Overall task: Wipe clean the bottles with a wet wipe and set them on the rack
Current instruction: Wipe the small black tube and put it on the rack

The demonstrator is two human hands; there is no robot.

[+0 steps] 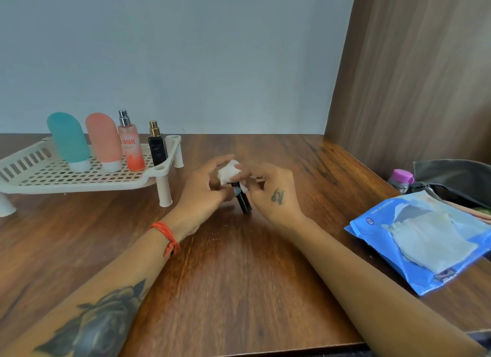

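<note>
A small black bottle (244, 202) is held tilted just above the middle of the wooden table, between both hands. My left hand (204, 189) grips it from the left, thumb against its side. My right hand (276, 194) presses a crumpled white wet wipe (228, 172) over the bottle's upper end, which the wipe hides. On the cream slotted rack (79, 182) at the far left stand a teal tube (68, 141), a coral tube (105, 141), a pink-orange spray bottle (131, 148) and a black spray bottle with a gold top (156, 148).
A blue pack of wet wipes (422, 253), open with a sheet showing, lies at the right edge. Behind it is a dark open pouch (457, 178) with a purple-capped bottle (401, 180) beside it. A wooden panel walls off the right side.
</note>
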